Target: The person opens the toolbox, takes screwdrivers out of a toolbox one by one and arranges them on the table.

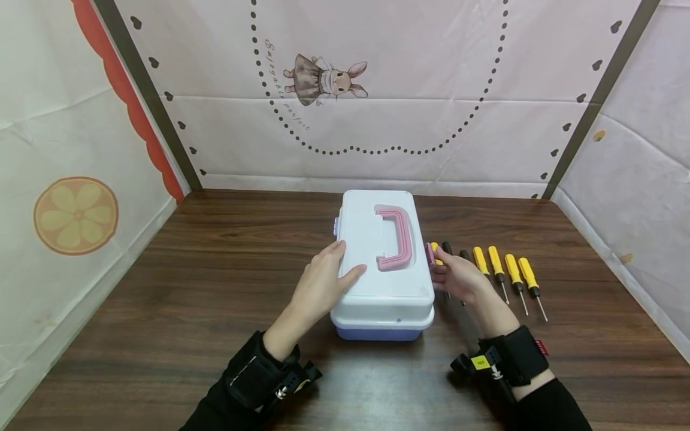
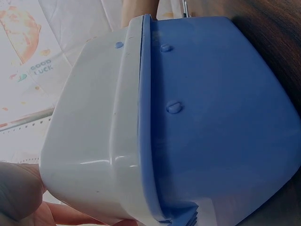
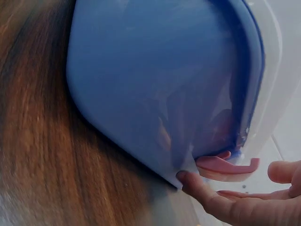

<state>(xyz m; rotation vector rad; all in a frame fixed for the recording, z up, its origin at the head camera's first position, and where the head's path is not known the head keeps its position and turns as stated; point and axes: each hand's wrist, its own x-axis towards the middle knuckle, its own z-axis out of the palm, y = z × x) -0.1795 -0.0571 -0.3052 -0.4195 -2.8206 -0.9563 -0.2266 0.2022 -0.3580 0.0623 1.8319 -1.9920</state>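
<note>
A toolbox (image 1: 384, 287) with a white lid, a blue base and a folded pink handle (image 1: 401, 239) stands closed-lidded on the table. My left hand (image 1: 322, 275) lies along its left edge, thumb resting on the lid and fingers reaching down the side. At the right side, my right hand (image 1: 458, 275) is beside a pink latch (image 3: 228, 168) that sticks out from the box. In the right wrist view its fingers touch the latch area from below, while the thumb stays apart from it.
Several screwdrivers with yellow-and-black handles (image 1: 528, 274) lie in a row on the dark wooden table (image 1: 215, 287), right of the box. The nearest ones are partly behind my right hand. White printed cloth (image 1: 409, 72) walls the table at the back and both sides.
</note>
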